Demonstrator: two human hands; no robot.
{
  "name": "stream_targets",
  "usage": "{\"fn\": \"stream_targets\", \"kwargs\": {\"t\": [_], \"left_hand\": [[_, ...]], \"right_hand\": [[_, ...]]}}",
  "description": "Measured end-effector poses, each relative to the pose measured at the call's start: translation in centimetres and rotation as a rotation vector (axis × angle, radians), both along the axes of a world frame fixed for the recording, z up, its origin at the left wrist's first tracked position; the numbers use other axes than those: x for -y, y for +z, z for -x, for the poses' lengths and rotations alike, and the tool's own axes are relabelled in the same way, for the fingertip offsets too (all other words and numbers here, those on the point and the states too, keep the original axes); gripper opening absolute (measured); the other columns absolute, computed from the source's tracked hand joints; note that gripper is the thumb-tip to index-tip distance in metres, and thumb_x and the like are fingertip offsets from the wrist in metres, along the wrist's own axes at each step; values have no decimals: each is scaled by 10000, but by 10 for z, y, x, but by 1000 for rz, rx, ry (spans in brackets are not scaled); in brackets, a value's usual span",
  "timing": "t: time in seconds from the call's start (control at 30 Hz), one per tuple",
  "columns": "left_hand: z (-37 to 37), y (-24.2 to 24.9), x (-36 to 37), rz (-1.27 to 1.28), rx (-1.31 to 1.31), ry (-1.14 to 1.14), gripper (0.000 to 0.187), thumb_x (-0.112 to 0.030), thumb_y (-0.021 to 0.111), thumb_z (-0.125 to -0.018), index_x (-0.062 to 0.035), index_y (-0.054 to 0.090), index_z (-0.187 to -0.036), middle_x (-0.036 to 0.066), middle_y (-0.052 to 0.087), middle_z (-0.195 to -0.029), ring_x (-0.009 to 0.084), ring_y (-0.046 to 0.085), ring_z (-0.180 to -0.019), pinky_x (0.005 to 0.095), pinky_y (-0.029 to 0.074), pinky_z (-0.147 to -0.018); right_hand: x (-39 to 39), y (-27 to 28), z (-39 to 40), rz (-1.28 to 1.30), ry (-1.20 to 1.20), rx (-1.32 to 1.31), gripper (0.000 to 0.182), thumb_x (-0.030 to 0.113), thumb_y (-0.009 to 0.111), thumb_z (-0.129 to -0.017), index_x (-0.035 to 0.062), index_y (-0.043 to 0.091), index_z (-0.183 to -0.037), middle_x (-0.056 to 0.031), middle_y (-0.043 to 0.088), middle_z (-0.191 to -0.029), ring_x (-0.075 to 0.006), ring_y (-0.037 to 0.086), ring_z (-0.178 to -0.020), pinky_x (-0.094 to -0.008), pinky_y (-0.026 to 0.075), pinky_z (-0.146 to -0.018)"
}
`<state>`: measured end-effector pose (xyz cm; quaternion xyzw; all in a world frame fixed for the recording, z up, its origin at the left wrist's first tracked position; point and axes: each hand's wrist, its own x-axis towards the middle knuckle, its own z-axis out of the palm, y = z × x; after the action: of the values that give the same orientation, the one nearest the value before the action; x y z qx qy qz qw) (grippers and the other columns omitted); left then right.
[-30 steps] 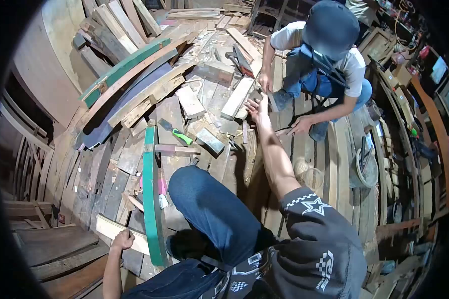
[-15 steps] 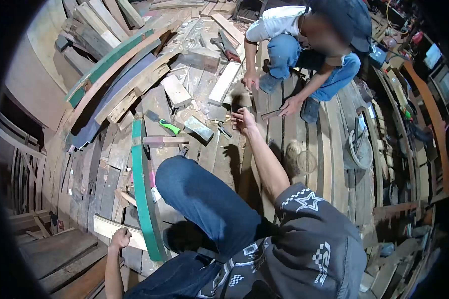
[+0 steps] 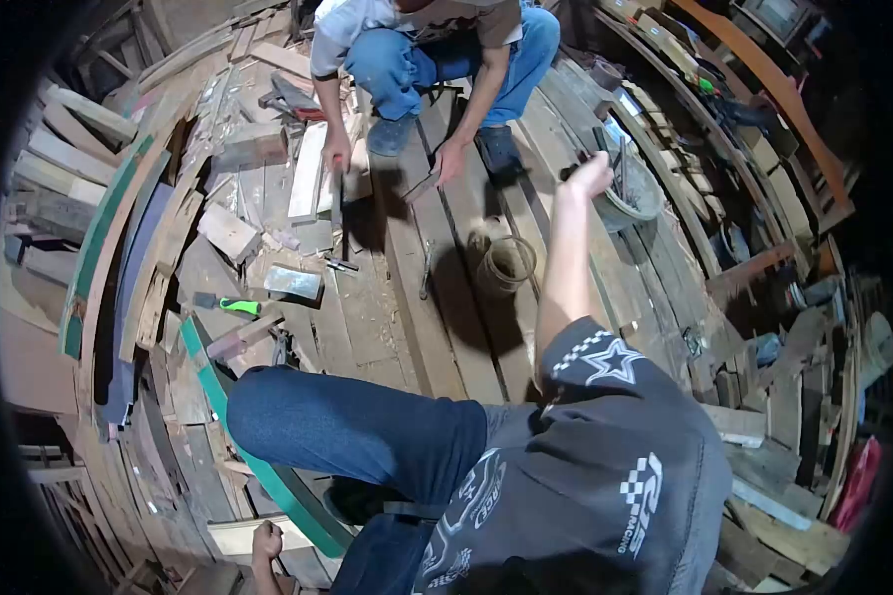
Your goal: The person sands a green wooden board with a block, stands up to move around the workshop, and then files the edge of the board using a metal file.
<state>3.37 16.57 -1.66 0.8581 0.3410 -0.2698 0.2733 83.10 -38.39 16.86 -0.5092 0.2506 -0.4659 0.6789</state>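
My right hand is at the rim of a bucket that holds several tools. Its fingers are bent, and what they hold, if anything, is too small to make out. My left hand is closed on a pale board at the bottom left, beside a green curved plank. A green-handled tool and a metal-topped block lie on the wooden floor left of centre.
A co-worker squats opposite, holding a thin dark piece. A round container stands on the floor planks. Curved boards and wood pieces lie at left; a shelf with clutter runs along the right.
My right hand has moved right, from near the co-worker's hands to the bucket. The view has turned right, so the floor objects appear further left. My left hand stays on the board.
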Motion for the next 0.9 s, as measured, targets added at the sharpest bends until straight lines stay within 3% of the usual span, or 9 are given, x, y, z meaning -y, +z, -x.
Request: {"fn": "stream_targets", "kwargs": {"t": [0.03, 0.13, 0.37, 0.53, 0.67, 0.7, 0.77, 0.87, 0.9], "left_hand": [[-6, 5, 2, 42, -11, 44, 335, -241, 490, -875, 54, 648, -860, 286, 673, -905, 431, 654, -924, 476, 508, -838], [-3, -12, -9, -19, 18, -44, 361, -265, 494, -876, 60, 640, -931, 317, 651, -950, 467, 624, -969, 498, 490, -870], [-36, 35, -4, -61, -17, 11, 377, -301, 483, -888, 30, 630, -994, 307, 635, -1044, 466, 591, -1032, 500, 473, -897], [-14, 45, 4, -5, 21, 191, 306, -241, 483, -881, 1, 652, -963, 255, 662, -1024, 429, 617, -1008, 477, 483, -898], [17, 37, 16, 1, -36, 215, 354, -275, 462, -888, 8, 658, -971, 270, 655, -1064, 433, 610, -1038, 483, 475, -914], [22, 38, 19, -5, -59, 226, 370, -286, 455, -891, 10, 659, -976, 276, 651, -1075, 434, 607, -1046, 485, 473, -920], [34, 29, 22, -17, -102, 254, 405, -309, 440, -899, 20, 661, -986, 291, 640, -1096, 440, 598, -1067, 489, 466, -934], [67, 4, 28, -36, -36, 241, 441, -360, 457, -916, 25, 664, -968, 290, 639, -1101, 427, 602, -1059, 497, 463, -938], [73, 4, 31, -83, -14, 251, 423, -359, 480, -913, 22, 661, -943, 282, 646, -1081, 423, 607, -1044, 494, 469, -925]], "right_hand": [[5, 22, 17, -288, 211, -54, 210, 216, 526, -808, 34, 565, -905, -113, 626, -731, -179, 458, -490, -347, 321, -405], [-31, 29, 54, -280, 661, -130, 215, 205, 538, -822, 47, 582, -960, -101, 642, -733, -153, 406, -414, -306, 305, -384], [-264, -91, 120, 469, 1671, -540, 202, 225, 577, -887, 41, 611, -962, -58, 653, -723, -124, 578, -509, -276, 461, -426], [-377, -206, 117, 1110, 1704, -818, 323, 342, 624, -859, 44, 621, -983, -67, 633, -731, -165, 615, -550, -331, 500, -447], [-432, -289, 106, 1202, 1606, -961, 516, 455, 598, -841, -31, 668, -1001, -156, 698, -859, -264, 686, -648, -390, 544, -496], [-448, -335, 93, 1263, 1524, -1013, 596, 516, 582, -824, -58, 684, -949, -181, 708, -918, -303, 706, -703, -419, 571, -599], [-456, -298, 112, 1348, 1302, -949, 605, 533, 567, -822, -37, 711, -966, -237, 705, -1022, -365, 685, -997, -436, 521, -884], [-477, -351, 92, 1248, 1181, -812, 704, 497, 664, -786, -28, 546, -1240, -277, 607, -1241, -386, 604, -1165, -491, 479, -974], [-484, -328, 91, 1254, 1209, -1026, 721, 518, 639, -808, -28, 500, -1258, -264, 599, -1249, -389, 606, -1156, -506, 478, -967]]}}
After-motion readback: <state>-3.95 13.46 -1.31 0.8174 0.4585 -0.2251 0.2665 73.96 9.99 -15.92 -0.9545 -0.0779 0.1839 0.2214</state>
